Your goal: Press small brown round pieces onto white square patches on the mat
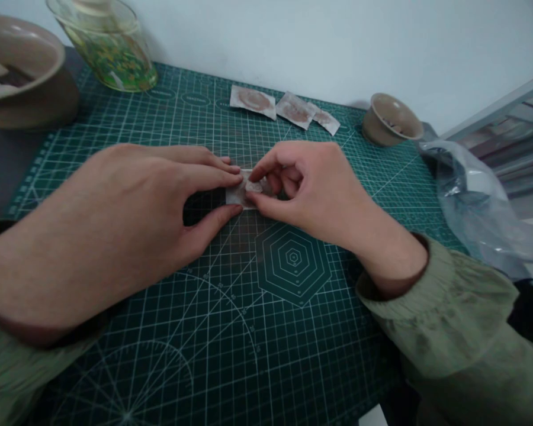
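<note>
My left hand point(160, 183) lies low over the cutting mat, its thumb and fingertips pressing on the left part of a small piece of whitish paper point(234, 196). Its thumb is spread apart from the fingers. Across from it, my right hand point(306, 177) pinches a small whitish wad point(254, 186) between thumb and index finger, right over that paper. The wad seems to touch the paper; its exact kind I cannot make out. The remaining right fingers curl inward and hide the paper's right end.
The green cutting mat point(213, 355) carries several printed grids. Three paper pieces with brown marks point(254, 100) lie at the back. A small brown bowl point(391, 121) and clear plastic bag point(475, 195) are right; a glass jar point(115, 53) and larger bowl point(35, 89) stand left.
</note>
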Motion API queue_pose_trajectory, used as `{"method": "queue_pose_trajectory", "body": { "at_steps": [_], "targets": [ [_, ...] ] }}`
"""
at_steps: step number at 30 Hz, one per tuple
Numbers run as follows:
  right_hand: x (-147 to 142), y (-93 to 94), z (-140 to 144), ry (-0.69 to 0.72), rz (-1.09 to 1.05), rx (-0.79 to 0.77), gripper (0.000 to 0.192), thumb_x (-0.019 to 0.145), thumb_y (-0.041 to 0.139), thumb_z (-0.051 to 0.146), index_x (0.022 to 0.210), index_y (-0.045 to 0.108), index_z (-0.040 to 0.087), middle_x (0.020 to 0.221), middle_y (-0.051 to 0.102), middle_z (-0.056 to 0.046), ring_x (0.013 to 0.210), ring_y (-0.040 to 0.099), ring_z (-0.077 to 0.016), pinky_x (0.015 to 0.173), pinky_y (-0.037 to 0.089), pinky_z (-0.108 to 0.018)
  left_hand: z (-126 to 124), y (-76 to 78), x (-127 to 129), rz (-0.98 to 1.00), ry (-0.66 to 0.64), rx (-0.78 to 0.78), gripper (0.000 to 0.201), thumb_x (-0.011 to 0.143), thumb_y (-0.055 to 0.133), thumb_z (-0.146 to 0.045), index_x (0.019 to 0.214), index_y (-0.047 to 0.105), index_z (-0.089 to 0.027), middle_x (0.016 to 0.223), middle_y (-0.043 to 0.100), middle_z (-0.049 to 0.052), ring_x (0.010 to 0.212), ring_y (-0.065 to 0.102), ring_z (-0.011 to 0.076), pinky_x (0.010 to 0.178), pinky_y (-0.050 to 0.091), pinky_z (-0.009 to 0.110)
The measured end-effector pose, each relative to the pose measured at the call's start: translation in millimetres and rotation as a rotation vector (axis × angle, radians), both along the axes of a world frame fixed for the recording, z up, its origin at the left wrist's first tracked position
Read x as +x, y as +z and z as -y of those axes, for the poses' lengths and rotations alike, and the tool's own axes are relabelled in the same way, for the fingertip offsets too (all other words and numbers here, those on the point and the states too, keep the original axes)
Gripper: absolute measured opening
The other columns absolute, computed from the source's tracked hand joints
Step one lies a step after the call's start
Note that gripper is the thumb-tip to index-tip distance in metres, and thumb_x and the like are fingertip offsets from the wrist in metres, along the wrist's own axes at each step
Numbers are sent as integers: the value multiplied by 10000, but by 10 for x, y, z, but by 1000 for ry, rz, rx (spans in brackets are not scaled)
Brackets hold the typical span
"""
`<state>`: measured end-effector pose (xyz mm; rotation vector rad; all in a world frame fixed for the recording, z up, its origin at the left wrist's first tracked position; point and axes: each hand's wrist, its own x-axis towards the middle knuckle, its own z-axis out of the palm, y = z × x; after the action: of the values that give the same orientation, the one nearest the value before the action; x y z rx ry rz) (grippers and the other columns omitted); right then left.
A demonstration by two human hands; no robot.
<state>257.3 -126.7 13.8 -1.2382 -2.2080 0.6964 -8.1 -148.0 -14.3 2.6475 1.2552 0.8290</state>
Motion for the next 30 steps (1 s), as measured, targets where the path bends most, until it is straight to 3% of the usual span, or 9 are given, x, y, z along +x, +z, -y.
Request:
{"method": "queue_pose_trajectory", "body": {
  "at_steps": [3,7,11,15,20,24,27,30],
  "targets": [
    [-12,-10,-11,46,-19,-59,145,943,950,147,965,847,247,657,642,53,680,677,-195,689,557,-375,8,14,-9,-10,-7,-19,446,1180,628,-578,1433,898,-328,1450,895,23,1224,870,374,1164,677,583],
    [8,-34,-32,-23,-19,32,183,913,977,153,918,816,241,683,651,46,713,683,-194,677,502,-365,1,33,-4,-51,-4,-20,469,1170,620,-579,1419,904,-300,1449,901,40,1232,867,383,1149,696,587],
    [18,-46,-28,84,-71,-68,143,943,963,163,960,843,239,684,651,63,667,646,-164,664,492,-346,-13,27,-10,-42,-2,-47,441,1152,652,-571,1423,904,-330,1455,899,26,1242,867,377,1182,694,607],
    [1,-43,-28,-5,-55,21,188,912,973,148,912,809,241,705,650,54,717,666,-179,673,469,-351,-11,18,-23,12,-2,-72,418,1123,684,-601,1386,917,-375,1457,895,-8,1276,868,403,1213,686,646],
    [47,-46,-38,140,-107,-129,97,933,934,220,981,851,235,696,646,62,665,620,-158,636,462,-341,-11,14,-25,-22,-15,-43,425,1126,684,-568,1417,909,-356,1460,898,20,1237,882,409,1168,710,640],
    [51,-74,-61,-3,-84,1,108,940,946,226,953,839,221,695,652,47,678,612,-164,629,429,-344,-17,21,-28,-1,-14,-50,401,1126,690,-576,1383,917,-368,1452,897,-1,1226,887,404,1162,714,654],
    [12,-88,-65,68,-114,-67,140,951,975,283,998,860,219,731,696,34,695,632,-162,648,470,-338,-24,7,-38,-7,-10,-53,425,1129,669,-558,1423,906,-362,1452,897,30,1214,886,430,1136,715,669],
    [21,-83,-51,69,-257,-153,237,937,1025,367,1022,865,215,734,719,42,644,625,-143,619,470,-321,-39,-25,-54,-12,-43,-32,400,1134,689,-569,1423,896,-386,1466,895,16,1222,891,415,1089,737,612]
  ]
}}
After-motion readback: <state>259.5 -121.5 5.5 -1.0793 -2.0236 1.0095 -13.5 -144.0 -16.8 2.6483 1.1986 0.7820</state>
